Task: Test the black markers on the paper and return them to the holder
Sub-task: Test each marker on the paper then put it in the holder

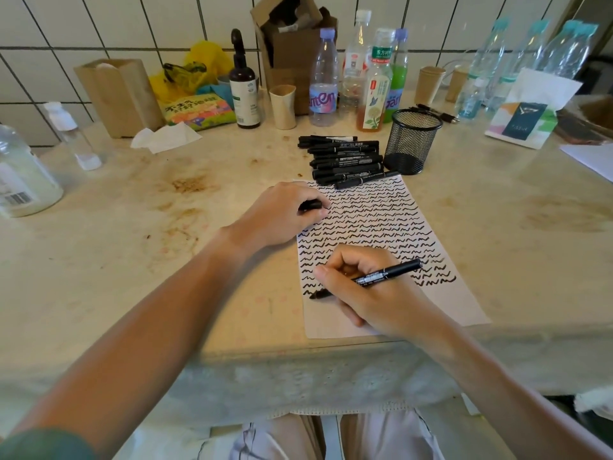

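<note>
Two hands work over the paper (pixel 381 227) on the table (pixel 166 260): the left hand (pixel 282 217) rests on the sheet's upper left edge, fingers curled around a black cap (pixel 311 205). Lower, the right hand (pixel 368 290) grips an uncapped marker (pixel 384 275), tip touching the paper below rows of squiggles. Behind the sheet lies a pile of black markers (pixel 345 161), with the mesh holder (pixel 413 141) just beside them on the right.

Uncapped black marker (pixel 381 277) tip touches squiggle-covered paper (pixel 441 303) (holder (pixel 413 141) behind).
</note>
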